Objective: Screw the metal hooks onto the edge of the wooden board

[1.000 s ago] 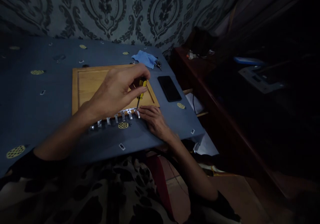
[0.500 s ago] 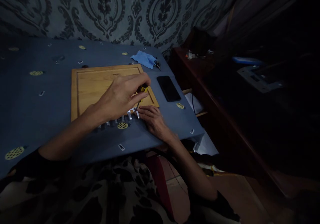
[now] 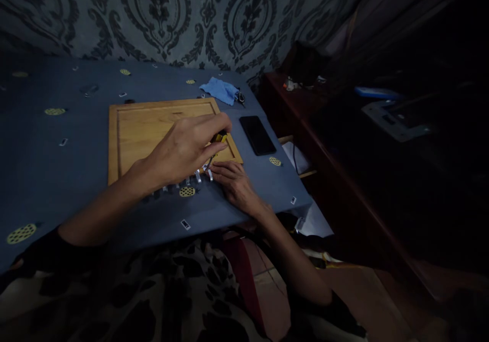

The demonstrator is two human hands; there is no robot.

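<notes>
In the head view, my left hand [image 3: 183, 146] is closed around the yellow-and-black handle of a screwdriver [image 3: 221, 138]. Its shaft tilts down to a shiny metal hook strip [image 3: 198, 176] along the near edge of a wooden board [image 3: 145, 123]. Several metal hooks hang off that edge in a row. My right hand [image 3: 235, 184] lies flat with its fingers stretched out beside the strip's right end, at the board's near right corner. The right thumb is hidden, and the screwdriver's tip is too small to make out clearly.
The board lies on a blue patterned tablecloth [image 3: 84, 174]. A black phone [image 3: 257, 135] is to its right, and a blue cloth [image 3: 220, 90] lies behind. On the right, a dark red wooden surface [image 3: 290, 97] runs alongside, with an open drawer [image 3: 296, 156] below it.
Both hands keep nearly the same place. My left hand and the screwdriver have shifted very slightly.
</notes>
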